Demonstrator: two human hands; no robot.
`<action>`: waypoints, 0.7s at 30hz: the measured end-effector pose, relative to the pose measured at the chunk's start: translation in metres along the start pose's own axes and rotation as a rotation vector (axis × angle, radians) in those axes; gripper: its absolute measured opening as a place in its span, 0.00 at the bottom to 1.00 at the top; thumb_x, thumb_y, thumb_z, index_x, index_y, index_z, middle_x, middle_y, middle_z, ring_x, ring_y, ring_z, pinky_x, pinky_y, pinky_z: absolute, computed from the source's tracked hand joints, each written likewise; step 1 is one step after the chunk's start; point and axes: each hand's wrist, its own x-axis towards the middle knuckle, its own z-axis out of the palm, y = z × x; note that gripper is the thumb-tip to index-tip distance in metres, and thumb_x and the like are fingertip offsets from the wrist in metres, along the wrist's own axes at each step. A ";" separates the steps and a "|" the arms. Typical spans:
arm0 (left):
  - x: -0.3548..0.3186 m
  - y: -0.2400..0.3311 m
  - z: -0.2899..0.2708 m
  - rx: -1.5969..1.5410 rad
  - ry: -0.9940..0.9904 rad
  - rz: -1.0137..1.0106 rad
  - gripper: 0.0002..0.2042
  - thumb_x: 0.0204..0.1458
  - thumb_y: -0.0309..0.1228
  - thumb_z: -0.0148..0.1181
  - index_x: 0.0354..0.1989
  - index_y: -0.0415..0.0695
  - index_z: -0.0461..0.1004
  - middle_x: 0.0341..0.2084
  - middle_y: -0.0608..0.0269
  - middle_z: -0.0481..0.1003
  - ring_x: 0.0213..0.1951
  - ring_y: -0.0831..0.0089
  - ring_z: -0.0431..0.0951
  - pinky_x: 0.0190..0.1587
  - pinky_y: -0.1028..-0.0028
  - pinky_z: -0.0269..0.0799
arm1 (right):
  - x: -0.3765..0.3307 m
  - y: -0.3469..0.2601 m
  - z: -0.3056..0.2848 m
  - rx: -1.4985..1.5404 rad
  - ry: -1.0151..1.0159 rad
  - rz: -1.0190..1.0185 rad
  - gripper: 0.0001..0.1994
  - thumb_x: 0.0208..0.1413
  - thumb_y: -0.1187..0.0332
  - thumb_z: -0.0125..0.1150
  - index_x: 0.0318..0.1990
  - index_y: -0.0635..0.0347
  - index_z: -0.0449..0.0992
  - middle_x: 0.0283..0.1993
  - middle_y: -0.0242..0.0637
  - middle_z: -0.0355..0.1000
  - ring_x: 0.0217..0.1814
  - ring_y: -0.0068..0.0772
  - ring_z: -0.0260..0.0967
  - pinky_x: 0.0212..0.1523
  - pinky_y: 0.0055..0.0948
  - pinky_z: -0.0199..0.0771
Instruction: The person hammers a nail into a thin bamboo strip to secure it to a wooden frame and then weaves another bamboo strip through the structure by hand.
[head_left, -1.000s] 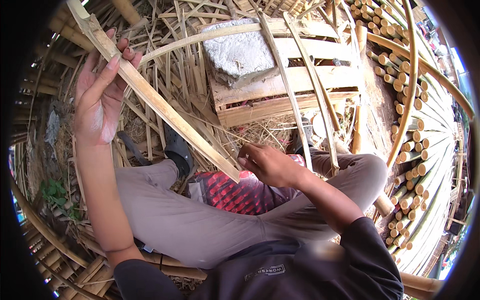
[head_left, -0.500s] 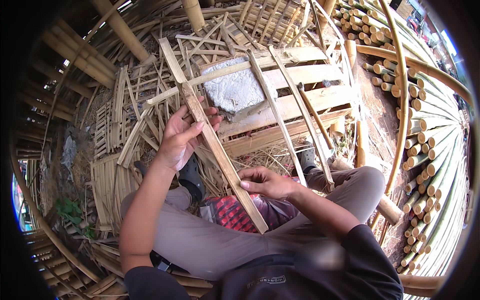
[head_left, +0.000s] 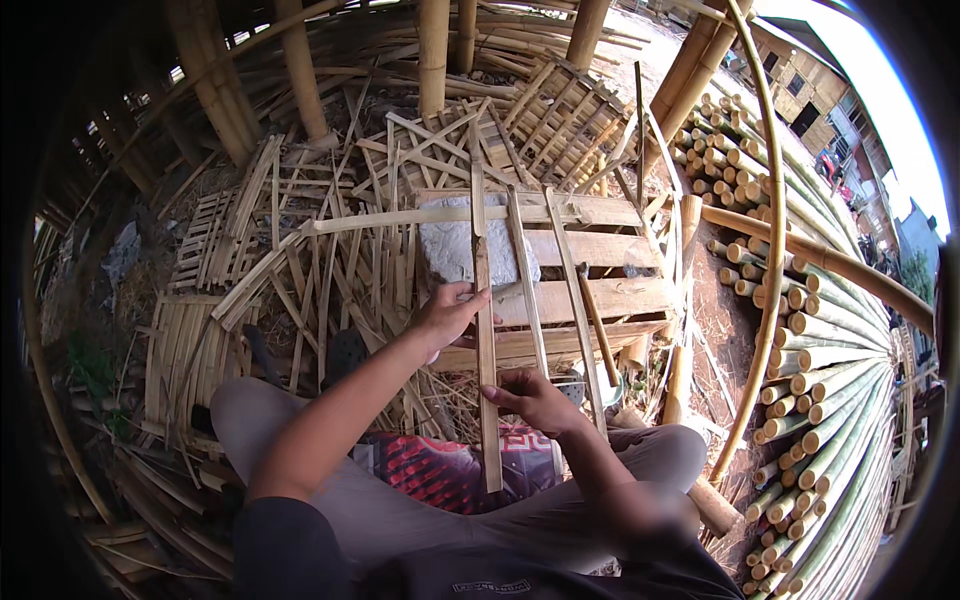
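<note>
A seated person holds a long flat bamboo strip (head_left: pixel 485 330) upright over the lap, both hands closed on it. The left hand (head_left: pixel 447 318) grips the strip partway up, fingers wrapped round its left edge and thumb laid across its face. The right hand (head_left: pixel 535 400) pinches the same strip lower down, just below and to the right of the left hand, fingers curled narrow against its right edge. The strip runs from below the right hand, where its lower end rests over a red and black patterned cloth (head_left: pixel 440 465) on the lap, up past the left hand to well above it.

Beyond the hands lies a low wooden pallet (head_left: pixel 590 300) with a pale grey stone slab (head_left: pixel 450 250) on it, directly behind the upper part of the strip. More thin bamboo slats (head_left: pixel 525 270) lean across the pallet just right of the held strip. Left of the left hand the ground is covered with loose split bamboo pieces (head_left: pixel 300 270) and woven lattice panels (head_left: pixel 215 240). Far to the right of the right hand are stacked round bamboo poles (head_left: pixel 800 330), their cut ends facing in, with one long curved pole (head_left: pixel 770 200) arching over them.
</note>
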 end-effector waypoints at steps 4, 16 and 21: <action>0.011 -0.034 -0.012 0.145 0.098 0.047 0.20 0.63 0.39 0.57 0.55 0.36 0.68 0.41 0.54 0.78 0.32 0.70 0.83 0.33 0.72 0.83 | 0.002 0.015 0.000 -0.077 0.026 0.003 0.16 0.64 0.58 0.61 0.36 0.67 0.78 0.25 0.28 0.73 0.30 0.17 0.68 0.33 0.24 0.71; 0.011 -0.043 -0.032 0.841 0.357 0.511 0.20 0.59 0.32 0.59 0.57 0.36 0.66 0.25 0.56 0.79 0.23 0.58 0.79 0.30 0.66 0.77 | -0.003 0.009 0.013 -0.101 0.100 0.064 0.18 0.63 0.58 0.61 0.32 0.68 0.76 0.24 0.35 0.75 0.25 0.20 0.72 0.26 0.25 0.74; 0.027 -0.003 -0.028 0.997 0.535 0.804 0.20 0.57 0.31 0.60 0.57 0.37 0.68 0.39 0.50 0.76 0.40 0.55 0.77 0.45 0.59 0.73 | -0.007 0.013 0.005 -0.187 0.121 0.042 0.18 0.63 0.58 0.61 0.31 0.68 0.76 0.22 0.34 0.74 0.24 0.19 0.71 0.26 0.27 0.73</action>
